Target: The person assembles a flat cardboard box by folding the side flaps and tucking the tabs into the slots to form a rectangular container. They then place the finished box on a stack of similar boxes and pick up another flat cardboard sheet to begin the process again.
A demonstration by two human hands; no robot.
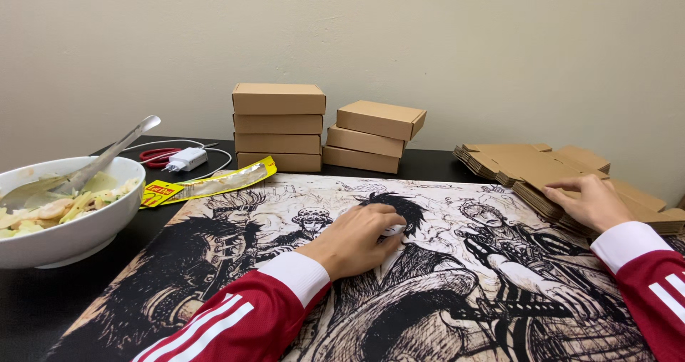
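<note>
On the illustrated mat [214, 262] rests the left hand [354, 239], grip empty; the right hand's [592, 201] loose grip touches flat cardboard blanks [528, 164].

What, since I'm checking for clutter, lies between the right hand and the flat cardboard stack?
Nothing visible: the right hand already rests on the flat cardboard stack. The left hand lies flat on the printed mat, apart from it.

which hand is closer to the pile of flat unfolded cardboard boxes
Right. The right hand rests on the pile of flat cardboard boxes, fingers touching its top sheet. The left hand lies apart from it on the illustrated mat, toward the middle.
</note>
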